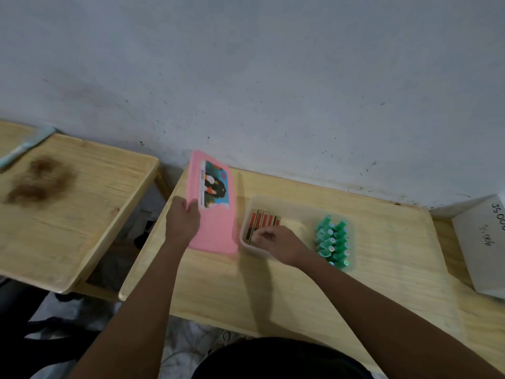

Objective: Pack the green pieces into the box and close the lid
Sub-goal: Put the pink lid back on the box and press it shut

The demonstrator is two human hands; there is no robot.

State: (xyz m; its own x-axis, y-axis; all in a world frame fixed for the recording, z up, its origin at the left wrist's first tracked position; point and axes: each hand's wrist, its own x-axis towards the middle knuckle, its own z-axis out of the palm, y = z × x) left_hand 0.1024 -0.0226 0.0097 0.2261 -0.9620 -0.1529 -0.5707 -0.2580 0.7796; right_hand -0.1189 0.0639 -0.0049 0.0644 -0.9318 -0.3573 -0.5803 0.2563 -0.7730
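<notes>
We're in a plain, makeshift work room here, more a bare back room than a home or office. 2 pale wooden tables (273, 283) stand side by side with a gap between them, pushed up against a grey painted wall (259, 77) that's scuffed and speckled with dark marks. The left table (82, 214) carries a brown stain (38, 181). At the far right sits a white cardboard box (481, 242) with handwritten numbers, like stock in a small packing spot.
</notes>
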